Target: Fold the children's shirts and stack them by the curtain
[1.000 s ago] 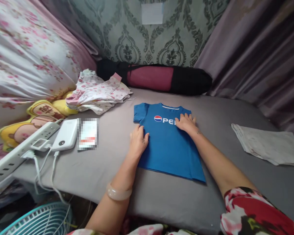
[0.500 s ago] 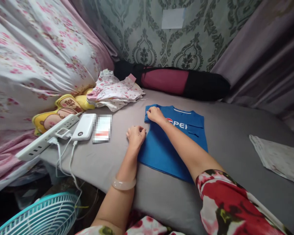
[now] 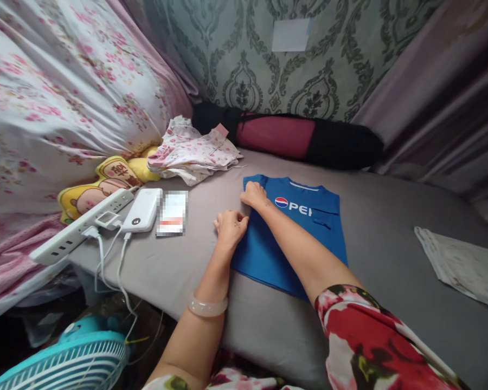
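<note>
A blue T-shirt (image 3: 282, 260) with a round logo and white "PE" lettering lies front up on the grey bed sheet. Its right side is folded inward over the lettering, with the sleeve lying on top. My right hand (image 3: 254, 195) is closed on the cloth just below the left sleeve. Lower down, my left hand (image 3: 231, 228) pinches the shirt's left edge with curled fingers; the fingertips are partly hidden.
A crumpled pink-and-white garment (image 3: 195, 154) and a long black-and-maroon bag (image 3: 276, 135) lie at the back. At left are a power strip (image 3: 81, 225), a white power bank (image 3: 143, 210), a blurred phone-like item (image 3: 172, 213) and a fan (image 3: 73, 357). Folded pale cloth (image 3: 463, 260) lies right.
My right hand has slid slightly down and left along the sleeve side, uncovering the logo. My left hand has shifted slightly right, closer against the shirt's edge. The view has tilted a little.
</note>
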A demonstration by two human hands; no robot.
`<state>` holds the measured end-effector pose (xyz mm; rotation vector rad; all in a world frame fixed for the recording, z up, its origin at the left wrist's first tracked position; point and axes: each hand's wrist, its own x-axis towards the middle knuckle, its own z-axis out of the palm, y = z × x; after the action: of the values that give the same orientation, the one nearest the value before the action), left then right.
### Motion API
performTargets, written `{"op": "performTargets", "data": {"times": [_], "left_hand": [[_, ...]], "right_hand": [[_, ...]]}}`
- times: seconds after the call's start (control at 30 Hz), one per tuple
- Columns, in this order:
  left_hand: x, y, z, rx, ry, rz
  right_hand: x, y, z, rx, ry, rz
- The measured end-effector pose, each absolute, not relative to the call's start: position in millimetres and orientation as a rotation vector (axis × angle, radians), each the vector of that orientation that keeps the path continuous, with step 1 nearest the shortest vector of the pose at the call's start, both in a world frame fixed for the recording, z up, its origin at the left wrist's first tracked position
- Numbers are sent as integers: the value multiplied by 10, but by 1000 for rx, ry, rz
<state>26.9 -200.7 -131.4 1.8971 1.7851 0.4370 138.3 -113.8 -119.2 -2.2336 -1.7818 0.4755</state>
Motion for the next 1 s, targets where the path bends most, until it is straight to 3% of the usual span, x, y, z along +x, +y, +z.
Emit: {"op": "performTargets", "data": {"times": [0.23,0.53,1.0], "left_hand": [[278,-2046,-1276,1960,1753,330],[284,-2057,-1238,1981,1767,195],[229,-2063,-1243,2036,1718,248]], "right_hand": [[1653,-1117,-1231,-2193,-1748,583],[1365,-1183,-1151,-2241,-1817,483],[1498,-1101,-1097,-2101,-1519,772]]}}
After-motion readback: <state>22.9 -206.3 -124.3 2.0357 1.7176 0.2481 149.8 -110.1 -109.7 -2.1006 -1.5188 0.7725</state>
